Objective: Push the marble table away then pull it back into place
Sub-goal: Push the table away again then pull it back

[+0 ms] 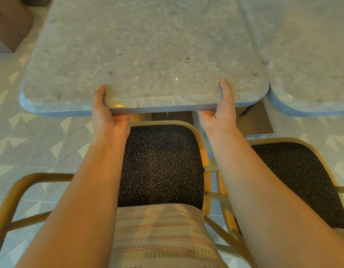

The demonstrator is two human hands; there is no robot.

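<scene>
The table (144, 55) fills the upper centre of the frame, its near edge running across the middle. A second slab (306, 55) lies just beside it at upper right, a thin seam between them.

Left to right:

1. Floor (32, 140): patterned, visible at left and lower left.
2. Left hand (107, 117): clamped on the near edge, left of centre. Thumb lies on the top face; fingers curl under the slab and are mostly hidden.
3. Chair (161, 161): dark speckled seat in a tan frame, directly below the edge, between the forearms.
4. Right hand (221, 113): clamped on the same edge, right of centre. Thumb on top, fingers underneath.
5. Second chair (298, 175): at lower right.
6. Base plate (262, 122): partly visible under the near right corner.

Step in hand: both hands hold the edge firmly. Whether this is the push or the pull cannot be told from one view.

Next move, as judged: apply even force through both arms along the floor, keeping the seam at right parallel so the slabs do not strike. The stone likely is heavy; expect the base to resist, then slide abruptly. Keep the fingers below clear of the chair frame.
</scene>
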